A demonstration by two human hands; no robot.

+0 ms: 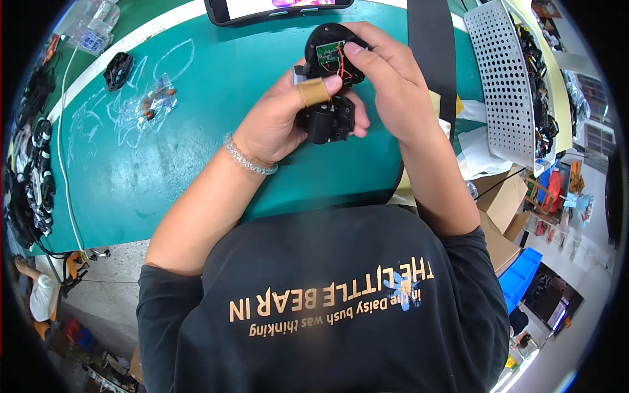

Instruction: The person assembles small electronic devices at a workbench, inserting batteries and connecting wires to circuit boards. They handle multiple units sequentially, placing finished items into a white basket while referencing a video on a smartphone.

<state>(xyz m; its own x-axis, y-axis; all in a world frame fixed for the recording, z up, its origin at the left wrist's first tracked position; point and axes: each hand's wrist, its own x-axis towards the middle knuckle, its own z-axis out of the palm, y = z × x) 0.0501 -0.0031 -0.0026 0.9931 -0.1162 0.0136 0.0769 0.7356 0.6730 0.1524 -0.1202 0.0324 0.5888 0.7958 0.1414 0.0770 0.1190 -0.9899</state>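
Observation:
My left hand (278, 114), with a tan band (313, 92) round its thumb, grips a black plastic assembly (321, 124) that has a dark cylinder on it. Just above, a round black housing (321, 34) is held at its right edge by my right hand (396, 85), whose thumb presses beside a small green circuit board (329, 54). Thin red wires (342, 62) run from the board down toward the lower assembly. Both parts are held together above the green table (196, 150); the fingers behind them are partly hidden.
A phone-like screen (278, 9) stands at the table's far edge. Leftward lie a clear bag of small brown parts (159, 98), a black part (118, 71) and bundled black cables (40, 177). At the right are a grey perforated basket (501, 85) and a blue bin (521, 278).

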